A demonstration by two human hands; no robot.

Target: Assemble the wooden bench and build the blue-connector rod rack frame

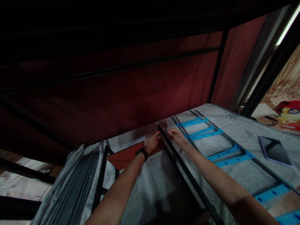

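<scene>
My left hand (152, 140) is at the far end of a long, black, straight frame (185, 167), with its fingers bent; I can't tell if they grip it. My right hand (177, 136) is just on the other side, fingertips close together, but I can't tell if they hold something small. Under my left hand is a flat, reddish-brown board (127, 155). It goes from the long frame over to a second black frame (100, 178) on the left. Further left lie many thin, gray rods (77, 190). On my right are bright blue strips with holes (231, 161) and a dark-screened phone (275, 150), all on a fuzzy gray blanket (150, 181).
</scene>
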